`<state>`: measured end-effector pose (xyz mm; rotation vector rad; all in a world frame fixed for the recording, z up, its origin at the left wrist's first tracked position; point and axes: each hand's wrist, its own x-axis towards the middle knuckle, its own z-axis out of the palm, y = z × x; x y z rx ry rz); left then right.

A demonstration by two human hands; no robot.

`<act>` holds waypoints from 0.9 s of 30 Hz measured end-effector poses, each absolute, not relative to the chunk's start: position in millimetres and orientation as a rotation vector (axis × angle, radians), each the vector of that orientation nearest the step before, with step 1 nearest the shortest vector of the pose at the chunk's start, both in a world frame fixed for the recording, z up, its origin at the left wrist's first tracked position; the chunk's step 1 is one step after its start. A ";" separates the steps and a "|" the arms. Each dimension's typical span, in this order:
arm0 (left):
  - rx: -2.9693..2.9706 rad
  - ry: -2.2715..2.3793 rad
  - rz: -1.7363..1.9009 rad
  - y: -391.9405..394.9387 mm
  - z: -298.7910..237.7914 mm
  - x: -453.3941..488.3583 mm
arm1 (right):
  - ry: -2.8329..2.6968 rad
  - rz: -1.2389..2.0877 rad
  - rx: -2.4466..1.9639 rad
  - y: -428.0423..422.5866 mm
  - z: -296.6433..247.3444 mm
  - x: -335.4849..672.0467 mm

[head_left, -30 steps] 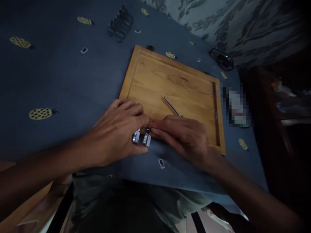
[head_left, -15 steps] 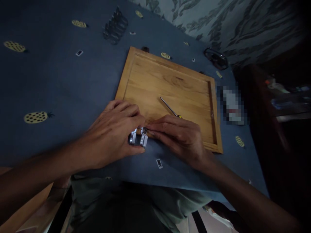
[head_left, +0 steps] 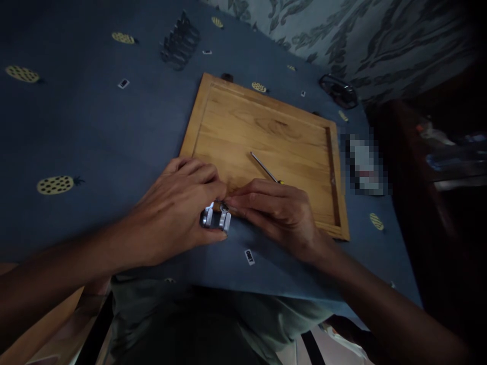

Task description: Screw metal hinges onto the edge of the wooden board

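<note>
My left hand (head_left: 182,208) is closed around a U-shaped silvery metal fitting (head_left: 224,221) at the near edge of a framed wooden panel (head_left: 243,121). Its thumb lies below the fitting, and the fingers curl over the top. My right hand (head_left: 279,215) meets it from the right, thumb and fingertips pinched together at the fitting's upper end. Whatever sits between those fingertips is too small and covered to make out. On the panel, a screwdriver (head_left: 264,168) shows its metal shaft and a bit of yellow; my right hand hides the remainder.
A blue tablecloth (head_left: 87,132) with pineapple prints covers the table. Behind the panel lies a dark, ridged see-through object (head_left: 180,43). A dark rounded object (head_left: 338,91) rests at the back right, with a blurred-out item (head_left: 365,165) nearer. Patterned fabric (head_left: 327,30) borders the far side.
My right hand's fingertips have shifted slightly left and up over the fitting's upper end, covering more of it. My left hand, the panel and the screwdriver stay where they were.
</note>
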<state>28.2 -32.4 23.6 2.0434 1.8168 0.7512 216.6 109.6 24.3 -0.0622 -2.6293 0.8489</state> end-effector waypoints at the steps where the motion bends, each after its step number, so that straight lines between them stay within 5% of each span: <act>1: 2.044 1.818 0.756 -32.3 23.3 28.0 | -2.627 0.846 -0.057 109.7 23.7 216.6; 9: 2.045 1.825 0.697 -31.9 26.1 27.8 | -2.560 0.785 -0.174 106.1 29.2 225.6; 17: 2.027 1.841 0.649 -30.4 27.3 26.6 | -2.535 0.326 -0.767 133.6 16.7 286.3; 27: 2.024 1.830 0.669 -30.5 26.8 25.9 | -2.487 0.451 -0.904 130.0 24.2 301.7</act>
